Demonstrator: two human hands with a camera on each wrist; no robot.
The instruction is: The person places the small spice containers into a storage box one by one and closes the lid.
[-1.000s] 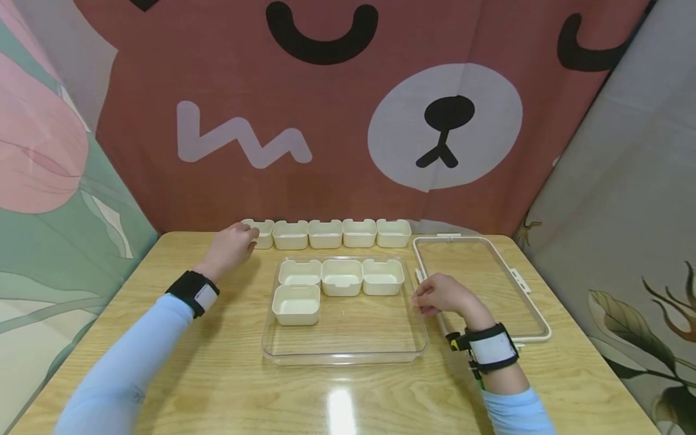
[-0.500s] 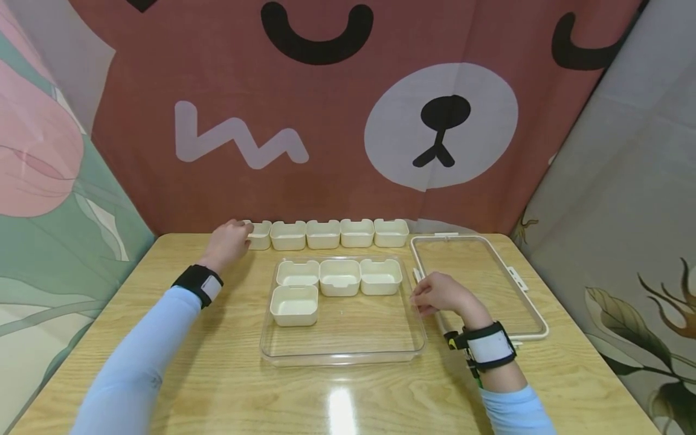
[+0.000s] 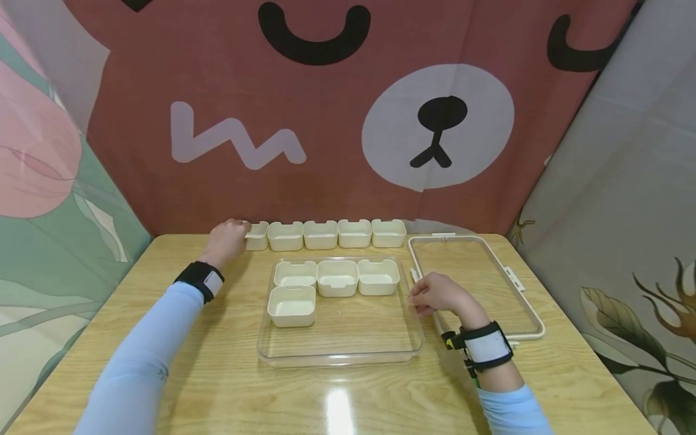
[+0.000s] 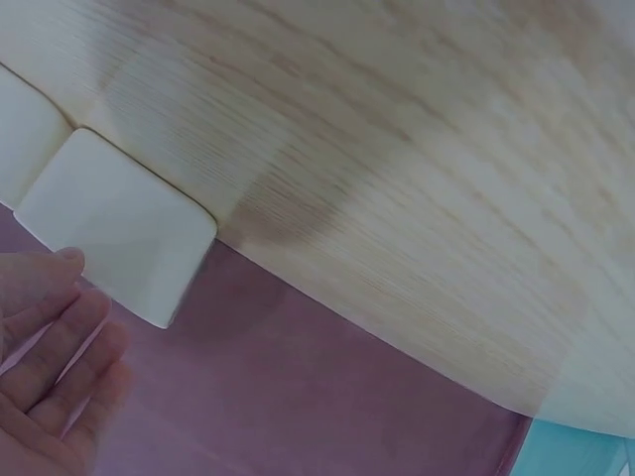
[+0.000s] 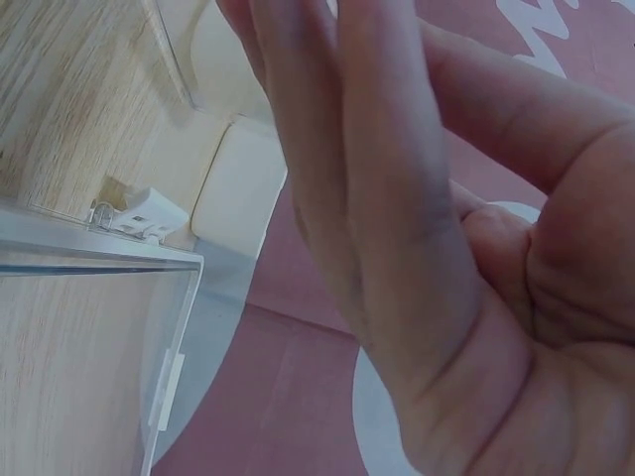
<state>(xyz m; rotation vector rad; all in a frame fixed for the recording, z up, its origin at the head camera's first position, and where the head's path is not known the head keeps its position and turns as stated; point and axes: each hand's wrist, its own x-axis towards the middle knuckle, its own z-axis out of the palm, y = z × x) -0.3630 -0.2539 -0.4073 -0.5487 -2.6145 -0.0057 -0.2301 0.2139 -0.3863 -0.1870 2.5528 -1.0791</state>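
Observation:
My left hand is at the leftmost cream plastic container of the back row, its fingertips over the left rim. In the left wrist view the thumb tip lies right at the rim of that container, and the other fingers are loosely extended beside it. My right hand holds the right rim of a clear plastic tray with thumb and fingertips. Three cream containers stand along the tray's far side, and one container stands in front of them at the left.
More cream containers line the table's back edge against the bear-print curtain. A clear lid with a white frame lies right of the tray. Patterned curtains border the wooden table on both sides.
My left hand has shifted slightly left and settled at the leftmost container's rim. The right hand stays at the tray's rim, and the containers keep their places.

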